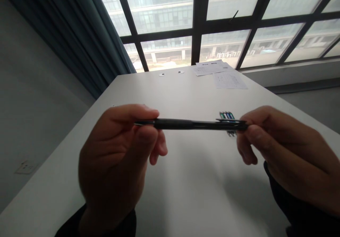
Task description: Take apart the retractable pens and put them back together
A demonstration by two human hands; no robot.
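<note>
A slim black pen point(186, 124) lies level in front of me, held at both ends. My left hand point(117, 148) pinches the end with the metal tip between thumb and fingers. My right hand point(276, 145) grips the other end, where a clip shows. Just behind the pen, a small bunch of pen refills point(226, 115) with green and blue parts lies on the white table point(170, 194). The pen hides their middle section, and their metal ends show below it.
Loose printed papers point(230, 80) lie at the far end of the table beside several small round grommets. A wall with a power socket point(26, 167) stands left, and a dark curtain and large window stand beyond the table.
</note>
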